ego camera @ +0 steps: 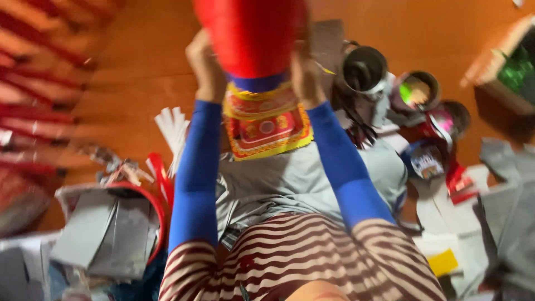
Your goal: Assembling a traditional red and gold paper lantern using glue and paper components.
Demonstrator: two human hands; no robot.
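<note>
Both my hands are raised in front of me on a red lantern-like cylinder (251,33) with a blue band and a red-and-yellow decorated paper skirt (264,120) hanging below it. My left hand (205,64) grips its left side, and my right hand (304,72) grips its right side. Blue sleeves cover both forearms. The frame is motion-blurred, so finger detail is unclear.
An orange floor (139,61) lies below. A red-rimmed basin (159,214) with grey card pieces sits at the left. Several open tins (365,69) stand at the right, with paper scraps and a cardboard box (504,64) around them. Red lanterns (33,83) line the far left.
</note>
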